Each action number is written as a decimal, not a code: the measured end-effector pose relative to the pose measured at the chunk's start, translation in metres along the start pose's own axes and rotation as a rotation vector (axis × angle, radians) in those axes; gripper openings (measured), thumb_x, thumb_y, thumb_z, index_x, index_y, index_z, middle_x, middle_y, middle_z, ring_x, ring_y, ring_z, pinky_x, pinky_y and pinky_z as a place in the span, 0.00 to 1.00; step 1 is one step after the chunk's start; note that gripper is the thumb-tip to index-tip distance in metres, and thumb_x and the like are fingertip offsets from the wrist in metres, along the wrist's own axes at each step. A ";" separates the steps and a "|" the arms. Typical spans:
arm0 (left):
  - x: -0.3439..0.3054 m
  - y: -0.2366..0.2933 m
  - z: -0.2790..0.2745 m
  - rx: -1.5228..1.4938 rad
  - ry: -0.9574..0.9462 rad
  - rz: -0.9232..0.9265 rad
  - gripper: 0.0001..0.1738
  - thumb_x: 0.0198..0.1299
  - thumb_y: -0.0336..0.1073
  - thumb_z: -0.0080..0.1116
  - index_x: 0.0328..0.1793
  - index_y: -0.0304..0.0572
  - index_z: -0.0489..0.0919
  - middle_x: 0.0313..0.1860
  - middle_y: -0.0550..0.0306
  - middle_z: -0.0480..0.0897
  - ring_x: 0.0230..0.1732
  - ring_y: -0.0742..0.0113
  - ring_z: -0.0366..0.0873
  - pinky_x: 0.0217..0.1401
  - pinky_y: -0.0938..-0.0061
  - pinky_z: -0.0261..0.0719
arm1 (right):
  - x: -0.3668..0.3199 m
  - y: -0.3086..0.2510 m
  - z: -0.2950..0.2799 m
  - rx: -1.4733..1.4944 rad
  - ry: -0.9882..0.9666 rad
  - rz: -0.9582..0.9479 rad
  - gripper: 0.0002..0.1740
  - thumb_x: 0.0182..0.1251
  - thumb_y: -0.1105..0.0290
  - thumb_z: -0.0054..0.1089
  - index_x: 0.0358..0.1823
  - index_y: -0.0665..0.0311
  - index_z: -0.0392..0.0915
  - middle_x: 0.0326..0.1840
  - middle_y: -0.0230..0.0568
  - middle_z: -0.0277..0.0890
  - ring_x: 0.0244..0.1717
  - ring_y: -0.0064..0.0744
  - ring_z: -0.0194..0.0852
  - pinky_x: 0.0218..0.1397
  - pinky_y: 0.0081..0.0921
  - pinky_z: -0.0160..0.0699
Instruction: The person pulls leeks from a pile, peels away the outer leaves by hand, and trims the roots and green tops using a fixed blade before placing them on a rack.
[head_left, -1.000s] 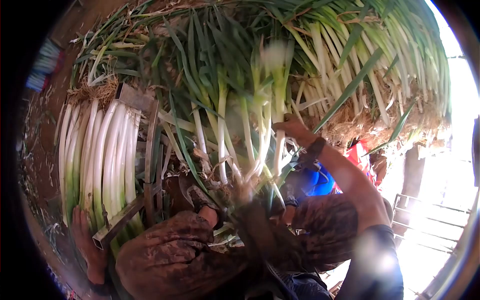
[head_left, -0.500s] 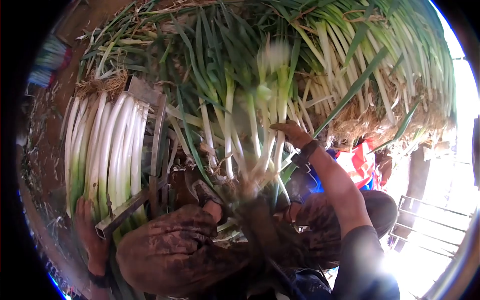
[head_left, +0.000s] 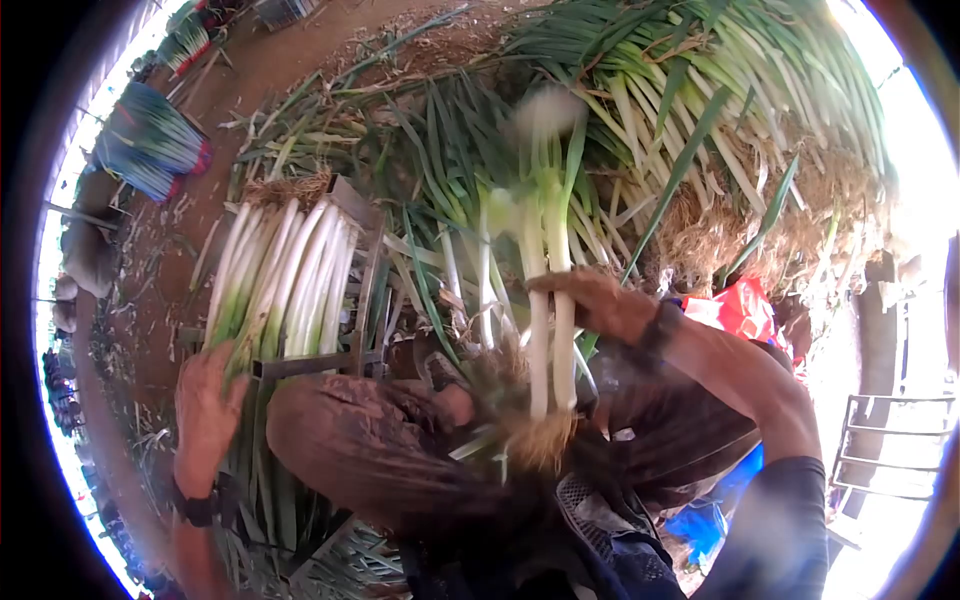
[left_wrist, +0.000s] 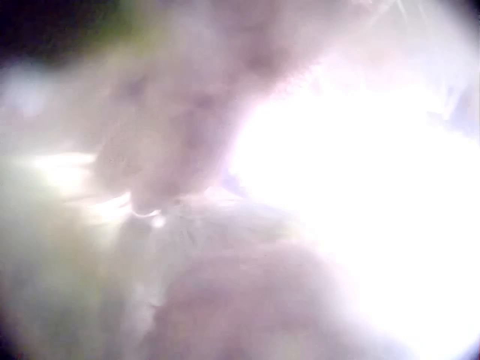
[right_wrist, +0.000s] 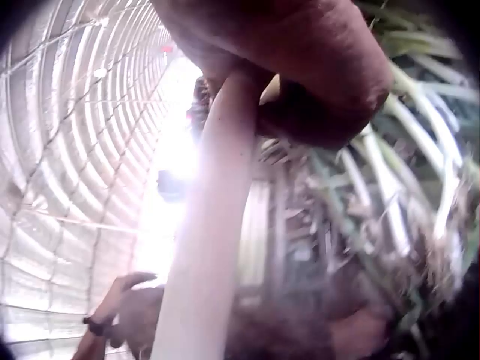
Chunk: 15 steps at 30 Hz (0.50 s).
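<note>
My right hand (head_left: 605, 305) grips the white stems of two thick green onions (head_left: 563, 365) over the lap, their roots toward my body and their leaves pointing away. The right wrist view has one pale stem (right_wrist: 206, 225) up close, running out from under the curled fingers (right_wrist: 322, 67). On the left, a row of trimmed-looking green onions (head_left: 290, 280) lies in a metal frame (head_left: 312, 365), white ends away from me. My left hand (head_left: 207, 410) lies along the row's outer edge, fingers fairly straight against the green parts. Glare and blur wash out the left wrist view.
A big heap of green onions (head_left: 740, 130) with roots attached spreads at the back right. Looser ones (head_left: 485, 270) lie in front. A red bag (head_left: 735, 312) is beside the right knee, and tied bundles (head_left: 150, 140) stand on the soil at far left.
My right hand has drawn the green onions out of the loose pile and toward my lap. The left hand stays by the framed row, while the head view has turned leftward.
</note>
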<state>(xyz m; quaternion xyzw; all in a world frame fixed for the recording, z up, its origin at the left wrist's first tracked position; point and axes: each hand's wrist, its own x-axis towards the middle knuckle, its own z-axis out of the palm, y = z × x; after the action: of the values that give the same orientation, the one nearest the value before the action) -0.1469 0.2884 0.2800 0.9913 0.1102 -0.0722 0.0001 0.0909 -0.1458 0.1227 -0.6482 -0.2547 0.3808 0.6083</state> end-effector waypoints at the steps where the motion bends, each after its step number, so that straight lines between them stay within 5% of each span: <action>1: -0.002 0.036 -0.019 -0.131 0.142 -0.010 0.27 0.61 0.36 0.65 0.66 0.39 0.75 0.62 0.39 0.78 0.64 0.39 0.74 0.66 0.56 0.71 | -0.007 -0.013 0.021 0.579 0.045 0.416 0.15 0.70 0.63 0.64 0.51 0.64 0.83 0.46 0.45 0.81 0.46 0.39 0.83 0.49 0.34 0.86; 3: -0.016 0.099 -0.044 -0.425 0.004 0.074 0.27 0.68 0.49 0.58 0.64 0.37 0.77 0.63 0.40 0.79 0.63 0.45 0.77 0.68 0.57 0.72 | -0.022 -0.046 0.065 0.484 0.008 0.437 0.15 0.71 0.64 0.60 0.54 0.61 0.83 0.43 0.45 0.81 0.46 0.40 0.84 0.51 0.34 0.87; 5: -0.034 0.134 -0.038 -0.757 -0.282 0.140 0.33 0.70 0.58 0.55 0.64 0.34 0.76 0.62 0.39 0.79 0.62 0.51 0.78 0.66 0.60 0.75 | -0.046 -0.072 0.102 0.109 -0.083 0.002 0.15 0.71 0.63 0.59 0.52 0.65 0.83 0.40 0.48 0.82 0.42 0.38 0.84 0.45 0.33 0.88; 6: -0.046 0.151 -0.023 -0.908 -0.407 0.122 0.35 0.70 0.60 0.54 0.64 0.33 0.76 0.59 0.41 0.81 0.60 0.54 0.79 0.65 0.62 0.76 | -0.048 -0.083 0.120 0.257 -0.115 0.091 0.16 0.71 0.62 0.59 0.50 0.67 0.83 0.38 0.46 0.82 0.40 0.36 0.84 0.42 0.31 0.87; 7: -0.052 0.171 -0.017 -1.187 -0.777 -0.067 0.39 0.67 0.64 0.56 0.64 0.31 0.76 0.54 0.48 0.82 0.55 0.63 0.79 0.59 0.69 0.78 | -0.048 -0.096 0.135 0.405 -0.152 0.177 0.17 0.71 0.62 0.60 0.49 0.70 0.82 0.37 0.44 0.82 0.38 0.34 0.84 0.39 0.30 0.86; 8: -0.062 0.184 -0.014 -1.359 -0.848 -0.071 0.38 0.67 0.62 0.58 0.63 0.30 0.76 0.50 0.55 0.81 0.50 0.70 0.77 0.55 0.75 0.78 | -0.056 -0.126 0.139 0.419 -0.112 0.241 0.17 0.70 0.62 0.61 0.47 0.72 0.82 0.36 0.40 0.81 0.37 0.32 0.83 0.35 0.28 0.84; 12: -0.082 0.226 -0.019 -1.671 -0.766 -0.253 0.21 0.66 0.32 0.61 0.62 0.28 0.74 0.51 0.51 0.83 0.55 0.64 0.81 0.60 0.71 0.80 | -0.066 -0.118 0.155 0.496 -0.106 0.128 0.23 0.61 0.58 0.70 0.40 0.76 0.80 0.35 0.50 0.83 0.35 0.34 0.82 0.38 0.30 0.85; 15: -0.071 0.240 0.005 -1.681 -0.695 -0.231 0.19 0.68 0.35 0.57 0.61 0.31 0.74 0.53 0.51 0.82 0.57 0.61 0.81 0.61 0.67 0.81 | -0.058 -0.117 0.138 0.300 -0.081 0.251 0.21 0.64 0.64 0.67 0.45 0.78 0.78 0.36 0.54 0.83 0.32 0.37 0.85 0.35 0.29 0.87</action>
<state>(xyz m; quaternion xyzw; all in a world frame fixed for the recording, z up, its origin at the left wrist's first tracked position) -0.1637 0.0387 0.2810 0.5702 0.2185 -0.2617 0.7474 -0.0380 -0.0950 0.2529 -0.5610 -0.1365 0.5129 0.6353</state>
